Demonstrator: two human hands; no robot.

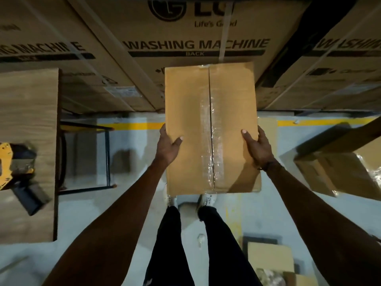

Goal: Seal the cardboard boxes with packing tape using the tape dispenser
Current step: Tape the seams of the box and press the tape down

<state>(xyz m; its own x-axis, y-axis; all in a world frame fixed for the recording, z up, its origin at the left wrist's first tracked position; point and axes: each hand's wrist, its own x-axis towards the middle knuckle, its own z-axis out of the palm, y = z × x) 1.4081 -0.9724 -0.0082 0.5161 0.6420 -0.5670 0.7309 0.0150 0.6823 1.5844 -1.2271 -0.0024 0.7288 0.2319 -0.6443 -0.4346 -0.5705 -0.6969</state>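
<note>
grip L: left hand [168,146] clamped on the box [189,131] left edge at about 8 o'clock, thumb on the top face, fingers wrapped under and out of sight.
grip R: right hand [257,147] clamped on the right edge at about 4 o'clock, same hold, thumb on top.
box: in the air in front of the person, clear of the table, long axis running 12 to 6, feet visible below it.
seam: flaps shut, clear tape [207,141] along the centre seam from 12 to 6. It looks wrinkled near the 6 end; can't tell whether it's fully stuck down.
dispenser [12,168]: yellow and black, lying on the table [28,100] at 9 o'clock, well apart from both hands.
other boxes: one taped box [338,172] at 3 o'clock, more cardboard on the floor at 5.
stage (my read): this box looks sealed on this face and is being carried, probably to a stack.
risk 1: both holds sit on the near half, so the far end could dip and the box slip off the thumbs.
risk 2: wrinkled tape may lift if the flaps flex under the load, and the seam would pop.
risk 3: the box blocks the view of the floor; clutter at 5 o'clock is a trip hazard.
risk 4: the underside is unseen. If it's untaped, contents could drop.
</note>
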